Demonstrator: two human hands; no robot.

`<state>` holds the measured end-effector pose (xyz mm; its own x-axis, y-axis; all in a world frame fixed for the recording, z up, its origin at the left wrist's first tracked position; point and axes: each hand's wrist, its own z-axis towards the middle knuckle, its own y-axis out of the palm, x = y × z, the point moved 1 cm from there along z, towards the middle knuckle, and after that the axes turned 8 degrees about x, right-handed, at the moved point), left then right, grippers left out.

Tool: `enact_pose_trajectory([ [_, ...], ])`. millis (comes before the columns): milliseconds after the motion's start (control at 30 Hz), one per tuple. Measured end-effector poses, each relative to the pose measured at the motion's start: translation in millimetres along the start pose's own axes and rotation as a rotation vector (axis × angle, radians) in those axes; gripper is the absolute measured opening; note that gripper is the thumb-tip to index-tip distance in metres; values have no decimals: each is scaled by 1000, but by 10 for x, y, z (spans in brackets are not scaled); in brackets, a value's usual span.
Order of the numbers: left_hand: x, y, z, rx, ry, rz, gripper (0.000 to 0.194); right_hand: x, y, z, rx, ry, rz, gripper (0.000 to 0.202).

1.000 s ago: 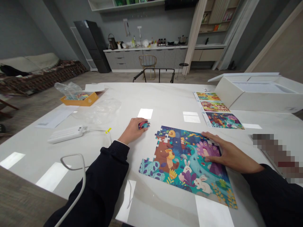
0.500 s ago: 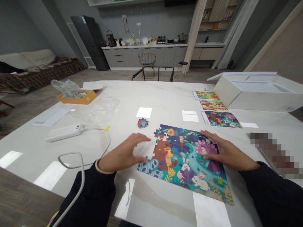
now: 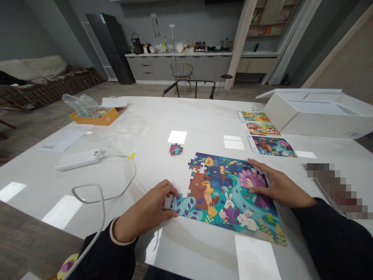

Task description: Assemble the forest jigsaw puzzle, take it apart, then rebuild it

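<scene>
A colourful jigsaw puzzle [image 3: 230, 198] with a bear, rabbits and a peacock lies on the white table, its upper left part ragged and incomplete. My left hand [image 3: 148, 212] is at its lower left corner, fingers curved and thumb apart, fingertips touching the edge. Over the right side rests my right hand [image 3: 281, 188], fingers spread, with the thumb on the peacock and the fingers along the top right edge. Neither hand holds a loose piece. A small cluster of joined pieces [image 3: 176, 149] lies beyond the puzzle's upper left corner.
Picture cards [image 3: 272, 146] lie beside an open white box [image 3: 317, 118] at the back right. On the left are an orange box [image 3: 106, 118] with pieces and plastic, crumpled clear plastic [image 3: 125, 130], paper [image 3: 65, 139], a white power bank [image 3: 80, 161] and its cable [image 3: 134, 171].
My left hand has moved down and left from the ragged edge to the puzzle's lower left corner, its fingers more curled. My right hand stays on the right side.
</scene>
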<state>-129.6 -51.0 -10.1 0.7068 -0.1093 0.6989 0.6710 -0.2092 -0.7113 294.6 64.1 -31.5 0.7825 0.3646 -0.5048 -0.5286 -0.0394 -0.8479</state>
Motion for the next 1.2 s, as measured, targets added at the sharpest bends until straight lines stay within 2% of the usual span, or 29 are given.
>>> enact_pose_trajectory([
  [133, 111, -37, 62, -62, -58, 16, 37, 13, 7, -1, 1, 0, 4, 93],
  [233, 100, -12, 38, -53, -47, -19, 37, 3, 3, 0, -4, 2, 11, 91],
  [400, -44, -16, -91, -26, -106, -285, 19, -5, 2, 0, -4, 16, 4, 91],
  [467, -81, -84, -59, 44, -105, -385, 14, 5, 8, 0, 3, 10, 5, 91],
  [533, -101, -185, 99, 224, -96, -444, 19, 18, 14, 0, 6, 1, 10, 91],
  [633, -140, -316, 548, 553, -100, -471, 30, 39, 23, 1, 4, 2, 12, 91],
  [700, -199, -347, 891, 710, -107, -481, 31, 46, 26, 3, 6, 1, 10, 92],
  [733, -241, -342, 1045, 748, -114, -473, 32, 45, 27, 3, 10, -2, 8, 92],
  [800, -342, -300, 1287, 750, -143, -438, 34, 38, 26, 5, 25, -8, 4, 91],
  [900, -494, -221, 1468, 741, -169, -374, 35, 26, 17, 7, 79, -6, -6, 80],
  [1067, -593, -215, 1490, 780, -173, -177, 26, 41, 13, 15, 159, -11, -40, 70],
  [1200, -470, -252, 1400, 827, -124, -48, 26, 60, 30, 19, 159, -28, -46, 69],
])
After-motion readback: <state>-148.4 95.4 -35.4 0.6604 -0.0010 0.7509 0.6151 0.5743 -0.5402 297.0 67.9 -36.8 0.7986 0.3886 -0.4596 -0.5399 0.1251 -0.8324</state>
